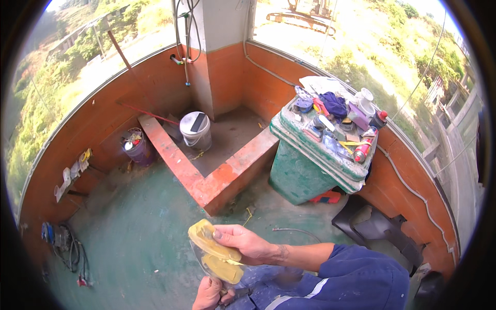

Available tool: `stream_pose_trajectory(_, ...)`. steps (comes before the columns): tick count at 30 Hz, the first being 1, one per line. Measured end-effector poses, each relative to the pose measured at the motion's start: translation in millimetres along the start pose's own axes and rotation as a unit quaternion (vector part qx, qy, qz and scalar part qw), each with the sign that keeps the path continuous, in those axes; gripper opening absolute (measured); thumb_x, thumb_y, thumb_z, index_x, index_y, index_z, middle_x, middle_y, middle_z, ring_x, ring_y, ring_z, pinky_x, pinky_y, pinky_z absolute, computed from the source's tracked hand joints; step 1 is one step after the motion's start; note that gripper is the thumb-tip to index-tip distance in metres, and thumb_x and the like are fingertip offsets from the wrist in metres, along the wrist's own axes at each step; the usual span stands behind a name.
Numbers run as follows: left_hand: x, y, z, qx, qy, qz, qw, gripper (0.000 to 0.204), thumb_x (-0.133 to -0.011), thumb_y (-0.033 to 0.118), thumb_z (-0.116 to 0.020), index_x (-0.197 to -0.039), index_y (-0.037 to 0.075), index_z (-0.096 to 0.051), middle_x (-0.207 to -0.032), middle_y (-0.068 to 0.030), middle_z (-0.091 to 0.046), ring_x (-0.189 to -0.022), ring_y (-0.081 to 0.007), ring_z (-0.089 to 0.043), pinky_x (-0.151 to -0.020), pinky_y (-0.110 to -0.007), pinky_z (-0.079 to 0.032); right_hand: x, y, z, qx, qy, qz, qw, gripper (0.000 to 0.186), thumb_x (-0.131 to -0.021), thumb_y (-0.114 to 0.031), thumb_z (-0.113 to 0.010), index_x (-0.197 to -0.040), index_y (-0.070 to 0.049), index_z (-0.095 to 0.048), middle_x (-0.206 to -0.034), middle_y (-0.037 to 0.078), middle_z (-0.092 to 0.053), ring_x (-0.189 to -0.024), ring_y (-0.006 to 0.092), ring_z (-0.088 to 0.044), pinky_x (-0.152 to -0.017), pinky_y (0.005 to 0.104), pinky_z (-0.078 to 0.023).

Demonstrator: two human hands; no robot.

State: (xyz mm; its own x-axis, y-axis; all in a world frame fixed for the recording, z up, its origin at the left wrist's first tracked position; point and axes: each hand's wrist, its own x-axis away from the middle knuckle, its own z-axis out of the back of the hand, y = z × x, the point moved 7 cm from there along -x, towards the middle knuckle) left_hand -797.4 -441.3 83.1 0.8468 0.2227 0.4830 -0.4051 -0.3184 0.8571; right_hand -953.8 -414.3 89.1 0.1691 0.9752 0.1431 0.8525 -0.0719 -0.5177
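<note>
Dark blue work clothes (356, 279) with a pale stripe fill the lower edge, and from their sleeve the right forearm reaches leftward to the right hand (245, 243). That hand is nearly closed, its thumb pressed on top of an upper yellow piece (209, 237), which sticks out to the left of the fingers. Just under it, tilted and partly covered by it, lies a lower yellow piece (222, 268) with a thin greyish, see-through edge beside it. Below both, the left hand (207, 293) is curled into a loose fist around the bottom end of this lower part; what exactly its fingers grip is hidden. So the yellow pieces sit between the two hands, the upper one at the right hand's thumb, the lower one directly above the left fist. Whether they are solid or smeared paste, I cannot tell. Beneath them spreads the green floor (139, 237), with a low orange ledge (206, 188) farther off and a green bin (299, 173) beyond the right arm.
</note>
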Motion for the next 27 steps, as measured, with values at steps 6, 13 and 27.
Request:
stream_pose_trajectory(6, -60, 31, 42, 0.047, -0.072, 0.01, 0.996, 0.064, -0.102, 0.062, -0.042, -0.085, 0.003, -0.06, -0.053, -0.0027, -0.051, -0.039, -0.0115, -0.042, -0.037, -0.028, -0.031, -50, -13, 42, 0.123, 0.053, 0.011, 0.991, 0.041, -0.108, -0.033, -0.054, -0.133, -0.001, -0.058, -0.113, 0.002, -0.067, -0.101, 0.0073, -0.061, -0.087, 0.0267, -0.052)
stream_pose_trajectory(13, -134, 44, 141, 0.145, -0.14, 0.028, 0.979, 0.062, -0.103, 0.059, -0.046, -0.093, 0.0, -0.062, -0.054, -0.004, -0.05, -0.041, -0.0121, -0.041, -0.041, -0.028, -0.033, -114, -93, 6, 0.229, 0.194, 0.323, 0.898, 0.041, -0.109, -0.017, -0.049, -0.146, 0.0, -0.044, -0.133, 0.004, -0.058, -0.119, 0.0104, -0.054, -0.103, 0.0284, -0.045)
stream_pose_trajectory(27, -189, 114, 261, 0.218, -0.116, 0.045, 0.968, 0.067, -0.097, 0.067, -0.049, -0.082, 0.002, -0.062, -0.052, -0.0021, -0.045, -0.042, -0.013, -0.041, -0.041, -0.029, -0.035, -253, -65, -7, 0.532, 0.201, 0.182, 0.802, 0.028, -0.105, -0.008, -0.054, -0.131, 0.004, -0.053, -0.108, 0.009, -0.069, -0.098, 0.013, -0.064, -0.087, 0.0292, -0.052)
